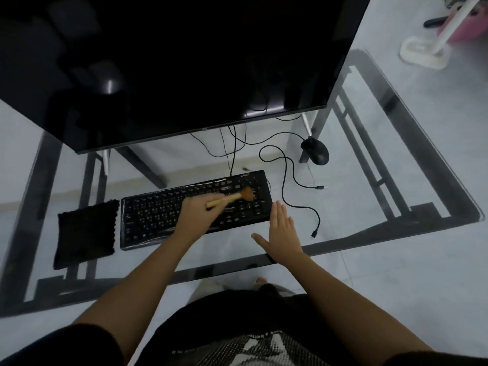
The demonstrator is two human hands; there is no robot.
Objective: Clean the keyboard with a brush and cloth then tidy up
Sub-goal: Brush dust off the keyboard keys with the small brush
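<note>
A black keyboard [155, 215] lies on the glass desk, angled up to the right. My left hand [196, 213] grips the wooden handle of a small brush [232, 197], whose brown bristles touch the keys at the keyboard's right part. My right hand [281, 232] lies flat with straight fingers on the glass, right beside the keyboard's right end. A folded black cloth [85, 233] lies on the desk just left of the keyboard.
A large dark monitor [184, 70] stands behind the keyboard. A black mouse [317, 150] sits at the back right, with loose cables [287, 180] curling across the glass desk [396, 180]. A white mop [427, 48] lies on the floor at the far right.
</note>
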